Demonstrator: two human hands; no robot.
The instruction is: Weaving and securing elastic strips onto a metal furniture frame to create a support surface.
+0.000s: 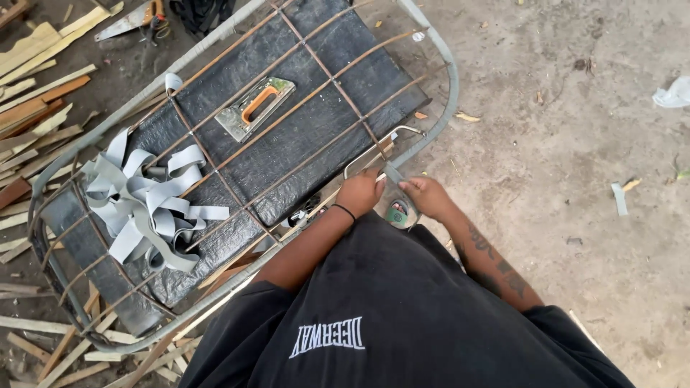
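My left hand [359,192] and my right hand [425,195] meet at the near edge of a grey metal frame [451,79] crossed by rusty rods. Both pinch a grey strap [392,174] that runs to the frame's edge. Just below the hands sits a roll of grey strap with a green core [397,213], partly hidden by them. A black band circles my left wrist. A pile of loose grey strap loops [147,201] lies on the frame's left part. A black padded sheet [287,144] lies under the rods.
A metal staple tool with an orange handle [255,108] rests on the black sheet. Scrap wood strips [36,79] litter the ground at left and below the frame. A handsaw [129,20] lies at top left. Sandy ground [575,144] spreads to the right.
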